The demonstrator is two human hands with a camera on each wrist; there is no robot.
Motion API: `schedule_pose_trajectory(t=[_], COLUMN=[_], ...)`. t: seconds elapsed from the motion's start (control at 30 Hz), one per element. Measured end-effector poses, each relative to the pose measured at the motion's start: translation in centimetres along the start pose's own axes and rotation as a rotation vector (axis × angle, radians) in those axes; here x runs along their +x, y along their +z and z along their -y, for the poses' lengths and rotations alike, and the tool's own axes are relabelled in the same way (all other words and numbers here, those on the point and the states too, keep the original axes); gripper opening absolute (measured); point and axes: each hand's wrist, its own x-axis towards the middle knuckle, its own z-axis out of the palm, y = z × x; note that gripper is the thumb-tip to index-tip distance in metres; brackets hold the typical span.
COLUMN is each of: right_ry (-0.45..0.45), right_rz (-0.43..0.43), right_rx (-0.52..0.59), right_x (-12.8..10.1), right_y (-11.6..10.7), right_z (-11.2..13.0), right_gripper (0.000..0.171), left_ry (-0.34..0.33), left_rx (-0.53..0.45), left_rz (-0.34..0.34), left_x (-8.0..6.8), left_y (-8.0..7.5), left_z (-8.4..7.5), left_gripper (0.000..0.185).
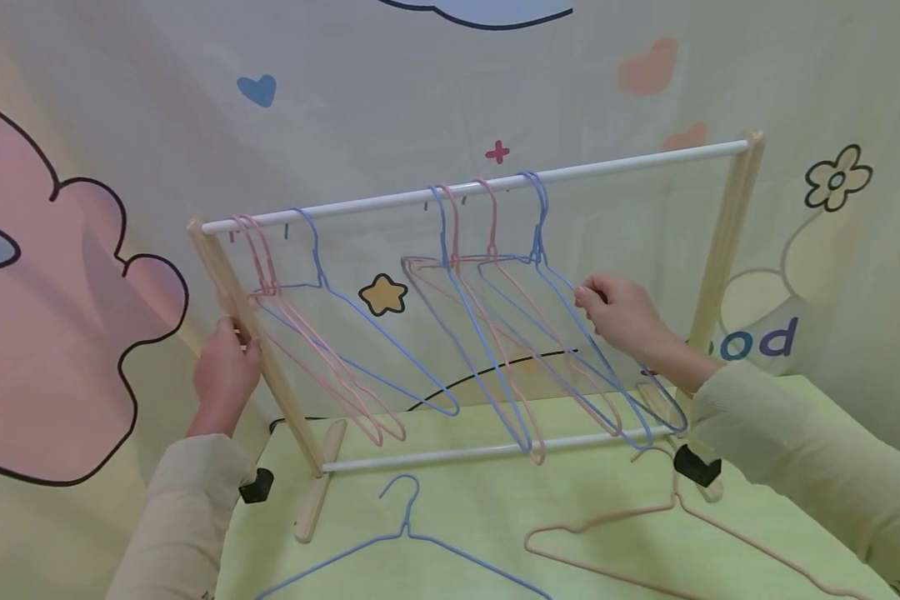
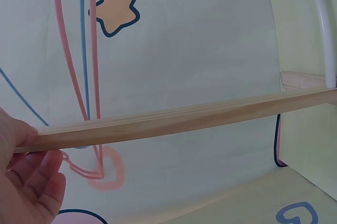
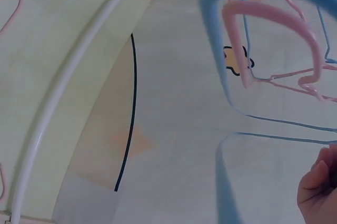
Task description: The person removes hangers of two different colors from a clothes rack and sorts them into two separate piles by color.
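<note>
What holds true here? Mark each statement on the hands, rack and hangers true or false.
1. The left hand grips the rack's wooden post. True.
2. The right hand pinches a pink hanger. False: it pinches the blue hanger hung furthest right.
3. Two hangers lie on the table. True: a blue one and a pink one.
4. The rail is bare. False: several hangers hang from it.

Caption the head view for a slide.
Left hand steadies the wooden rack post while right hand pinches a hanging blue hanger.
</note>
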Motion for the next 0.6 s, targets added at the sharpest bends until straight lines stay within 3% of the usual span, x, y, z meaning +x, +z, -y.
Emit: schedule_pose_trajectory(t=[0.33, 0.6], right_ry=[-0.088, -0.132], right_rz=[-0.096, -0.076], right_rx=[-0.188, -0.269], right_x=[-0.5, -0.8], right_y=[-1.9, -1.4], right_z=[-1.3, -1.4], right_gripper=[0.015, 0.025], left_ry=[-0.004, -0.004], left_rx=[-0.001, 0.010], left_rz=[0.004, 0.003], left_x=[0.1, 0.0], left_y=[0.0, 0.1], left_z=[-0.1, 0.0], left_gripper=[0.032, 0.032])
